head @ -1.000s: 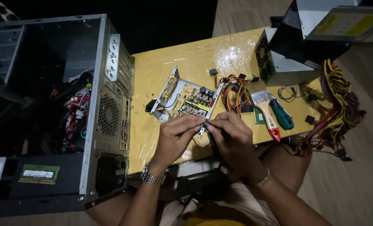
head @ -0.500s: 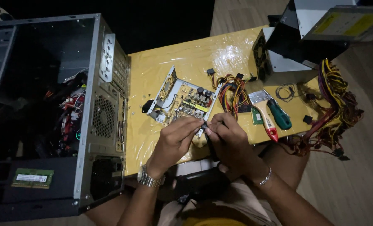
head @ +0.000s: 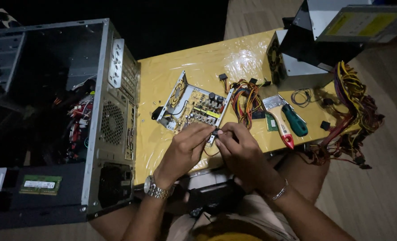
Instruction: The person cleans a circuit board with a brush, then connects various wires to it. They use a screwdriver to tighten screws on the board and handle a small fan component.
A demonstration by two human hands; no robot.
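Home repair bench: open computer case (head: 73,120), tools.

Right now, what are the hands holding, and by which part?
Both hands, left hand and right hand, pinch a small pale connector-like part between their fingertips, at its two sides; its exact kind is too small to tell.

Dim room (wooden floor (head: 376,196))

The hands (head: 216,145) hide most of a small part (head: 213,136) pinched between them.
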